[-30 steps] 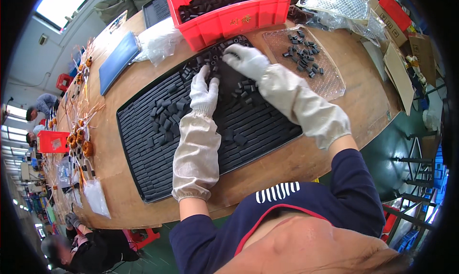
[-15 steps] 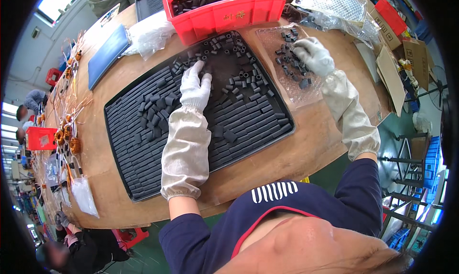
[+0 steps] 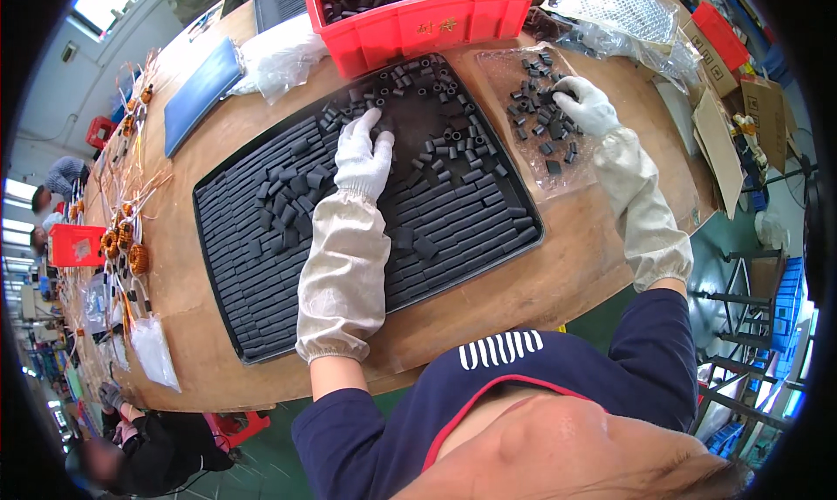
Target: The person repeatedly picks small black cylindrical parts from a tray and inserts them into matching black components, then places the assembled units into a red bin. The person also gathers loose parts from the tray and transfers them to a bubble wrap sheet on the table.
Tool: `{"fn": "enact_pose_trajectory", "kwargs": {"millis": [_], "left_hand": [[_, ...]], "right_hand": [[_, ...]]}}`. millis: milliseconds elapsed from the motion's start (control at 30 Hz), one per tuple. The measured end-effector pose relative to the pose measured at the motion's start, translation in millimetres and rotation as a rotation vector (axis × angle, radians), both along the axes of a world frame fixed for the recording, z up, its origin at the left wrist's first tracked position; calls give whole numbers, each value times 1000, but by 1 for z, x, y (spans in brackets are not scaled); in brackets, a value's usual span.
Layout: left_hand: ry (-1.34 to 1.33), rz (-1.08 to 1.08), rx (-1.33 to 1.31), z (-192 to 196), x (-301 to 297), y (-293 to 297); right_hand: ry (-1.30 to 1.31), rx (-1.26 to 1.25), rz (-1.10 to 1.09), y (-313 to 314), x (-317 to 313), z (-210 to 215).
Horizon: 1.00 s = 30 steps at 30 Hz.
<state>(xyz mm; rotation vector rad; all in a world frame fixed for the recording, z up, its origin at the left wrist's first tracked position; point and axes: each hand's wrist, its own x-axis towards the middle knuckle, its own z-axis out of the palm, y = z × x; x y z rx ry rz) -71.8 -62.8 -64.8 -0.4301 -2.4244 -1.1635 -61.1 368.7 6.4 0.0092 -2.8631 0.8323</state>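
My left hand point(image 3: 363, 162), in a white glove, rests over a large black tray point(image 3: 218, 312). Its fingers are apart and touch short black tubes near the tray's middle. Rows of black tubes point(image 3: 261, 291) lie lined up along the left and front of this tray, with a loose heap point(image 3: 288, 199) on top. My right hand point(image 3: 588, 108), gloved too, hovers at a sheet of bubble wrap point(image 3: 558, 182) bearing loose black tubes point(image 3: 534, 108). The right fingers are curved but apart, at the edge of that pile; nothing held shows between them.
A red bin point(image 3: 427, 34) full of black pieces stands behind the tray. Clear plastic bags point(image 3: 279, 60) and a blue panel point(image 3: 202, 95) lie to the left. Copper-coloured coils point(image 3: 138, 258) with wires line the left edge. Cardboard point(image 3: 717, 147) leans at the right; a person point(image 3: 148, 452) sits lower left.
My right hand has drawn slightly right and its fingers have curled more; the tubes on the bubble wrap have shifted. My left hand stays almost in place. The whole view has shifted slightly.
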Motion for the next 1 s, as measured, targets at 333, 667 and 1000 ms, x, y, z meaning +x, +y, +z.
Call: {"fn": "enact_pose_trajectory", "kwargs": {"millis": [333, 667, 1000], "left_hand": [[-19, -7, 5, -1, 1, 1], [-54, 1, -69, 2, 2, -1], [-1, 15, -58, 1, 2, 0]], "right_hand": [[-49, 370, 184, -8, 37, 4], [-202, -24, 214, -30, 59, 34], [-103, 466, 595, -149, 18, 0]]}}
